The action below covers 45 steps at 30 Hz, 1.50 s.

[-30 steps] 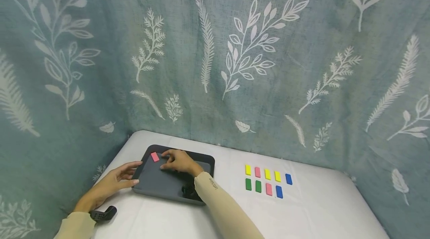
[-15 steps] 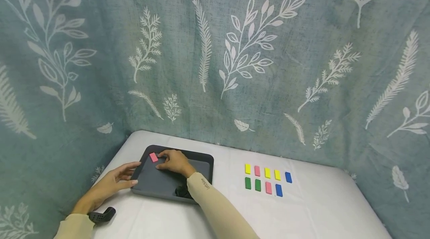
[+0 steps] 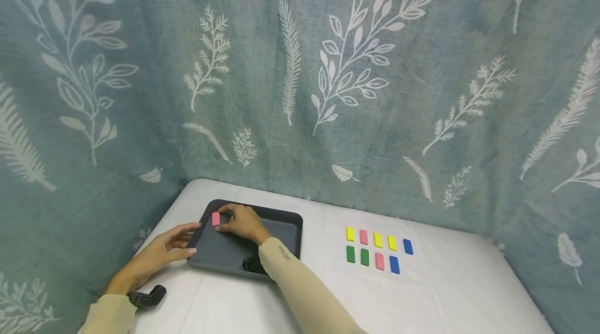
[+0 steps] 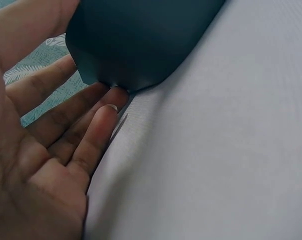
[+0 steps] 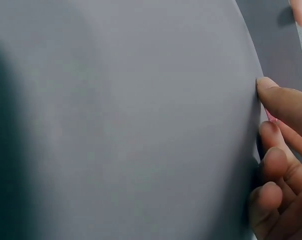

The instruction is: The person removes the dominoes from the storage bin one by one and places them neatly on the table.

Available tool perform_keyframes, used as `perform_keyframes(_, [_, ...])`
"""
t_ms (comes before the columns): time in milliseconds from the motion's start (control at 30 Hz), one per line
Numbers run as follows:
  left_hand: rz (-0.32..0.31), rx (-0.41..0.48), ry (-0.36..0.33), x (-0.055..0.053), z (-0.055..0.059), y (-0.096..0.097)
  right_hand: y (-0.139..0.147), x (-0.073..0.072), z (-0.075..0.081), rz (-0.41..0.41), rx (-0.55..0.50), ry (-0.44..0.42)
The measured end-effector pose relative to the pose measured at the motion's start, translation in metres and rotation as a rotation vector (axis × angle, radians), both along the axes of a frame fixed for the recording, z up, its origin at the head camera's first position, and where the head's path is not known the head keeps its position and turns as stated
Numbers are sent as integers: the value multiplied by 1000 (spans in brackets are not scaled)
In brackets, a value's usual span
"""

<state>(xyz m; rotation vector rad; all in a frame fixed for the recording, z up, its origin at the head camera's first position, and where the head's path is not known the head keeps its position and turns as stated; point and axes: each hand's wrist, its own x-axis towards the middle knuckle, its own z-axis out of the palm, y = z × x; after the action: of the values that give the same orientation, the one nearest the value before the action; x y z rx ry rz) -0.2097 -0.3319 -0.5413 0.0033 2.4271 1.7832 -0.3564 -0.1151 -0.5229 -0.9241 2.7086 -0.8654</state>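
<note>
A dark grey tray [image 3: 244, 243] lies on the white-covered table. Inside its far left corner is a small pink rectangular block [image 3: 215, 219], with the thumb and index finger of my right hand [image 3: 241, 222] pinching its ends. In the right wrist view only a sliver of the pink block [image 5: 271, 117] shows between the fingers of the right hand [image 5: 288, 150]. My left hand [image 3: 161, 248] rests at the tray's left side, fingers extended and thumb apart. From the left wrist view, fingertips of the left hand [image 4: 60, 135] touch the outer wall of the tray [image 4: 135, 45].
Two rows of small blocks lie right of the tray: yellow [image 3: 350, 234], pink [image 3: 363, 236], green [image 3: 350, 254] and blue [image 3: 395, 264]. Leaf-patterned curtains [image 3: 262, 89] hang behind and to the left. Black wrist cameras [image 3: 147, 296] sit on both wrists.
The right hand has moved left across the tray to the pink block. The block has turned from slanted to nearly straight. The left hand has stayed at the tray's side.
</note>
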Motion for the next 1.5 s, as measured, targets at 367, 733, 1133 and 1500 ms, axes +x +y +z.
perform_keyframes(367, [-19, 18, 10, -4, 1, 12, 8, 0, 4, -28, 11, 7])
perform_keyframes(733, [-25, 15, 7, -6, 1, 18, 26, -1, 7, 52, -162, -162])
perform_keyframes(1133, [-41, 10, 29, -3, -1, 11, 54, 1, 22, 75, -244, -222])
perform_keyframes(1500, [-47, -26, 38, 4, 5, 2, 74, 2, 43, 112, -241, -203])
